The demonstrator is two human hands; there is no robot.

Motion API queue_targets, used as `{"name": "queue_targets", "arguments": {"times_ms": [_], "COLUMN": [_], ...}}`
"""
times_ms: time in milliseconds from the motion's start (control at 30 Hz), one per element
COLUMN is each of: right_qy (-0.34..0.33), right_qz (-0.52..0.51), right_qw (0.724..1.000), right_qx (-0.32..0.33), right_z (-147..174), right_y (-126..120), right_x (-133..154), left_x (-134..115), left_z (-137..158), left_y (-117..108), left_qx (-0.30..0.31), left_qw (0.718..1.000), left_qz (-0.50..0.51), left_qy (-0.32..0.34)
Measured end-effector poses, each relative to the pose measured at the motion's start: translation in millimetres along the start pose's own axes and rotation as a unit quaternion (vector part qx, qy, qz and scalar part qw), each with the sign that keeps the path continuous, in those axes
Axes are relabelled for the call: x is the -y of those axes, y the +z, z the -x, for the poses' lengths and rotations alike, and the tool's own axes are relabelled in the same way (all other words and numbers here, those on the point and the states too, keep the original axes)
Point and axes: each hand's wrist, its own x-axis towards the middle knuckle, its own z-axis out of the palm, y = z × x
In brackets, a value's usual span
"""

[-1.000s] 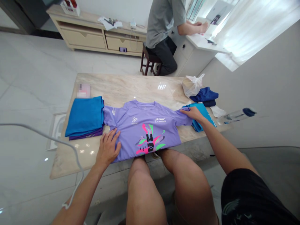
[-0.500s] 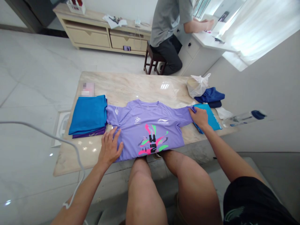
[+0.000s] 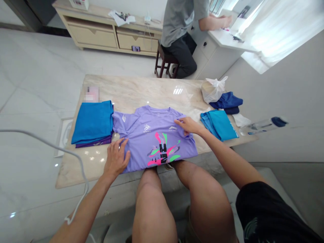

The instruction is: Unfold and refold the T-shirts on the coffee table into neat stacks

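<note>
A light purple T-shirt [image 3: 136, 141] lies front up on the table, its neckline away from me and a colourful print near the front edge. My left hand [image 3: 116, 158] rests on its left edge, fingers spread and flat, so it is open. At the shirt's right shoulder, my right hand [image 3: 189, 125] is closed on the sleeve, which is turned inward over the chest. Part of that sleeve is hidden under the hand. The left sleeve [image 3: 120, 122] stays stretched out towards a folded blue and purple stack of clothes [image 3: 93, 121].
Folded light-blue clothing [image 3: 222, 125] lies on the marble-look table [image 3: 126, 89] at right, near a plastic bag [image 3: 214, 89], dark-blue cloth [image 3: 226, 101] and a clear bottle [image 3: 260, 127]. A white cable [image 3: 63, 151] hangs at left. A person [image 3: 178, 27] sits on a stool beyond the table.
My right hand has moved left, bringing the right sleeve inward from its stretched-out position. The light-blue clothing at right is now uncovered. My left hand stays on the shirt's left edge.
</note>
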Motion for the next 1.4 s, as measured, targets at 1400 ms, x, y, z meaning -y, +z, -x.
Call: {"name": "queue_targets", "arguments": {"times_ms": [1400], "right_qy": [-0.156], "right_qz": [0.203], "right_qw": [0.903], "right_qx": [-0.344], "right_z": [27], "right_y": [49], "right_x": [-151], "left_x": [27], "left_z": [2], "left_y": [10], "left_qx": [0.038], "left_qw": [0.994], "left_qz": [-0.093], "left_qy": [0.05]}}
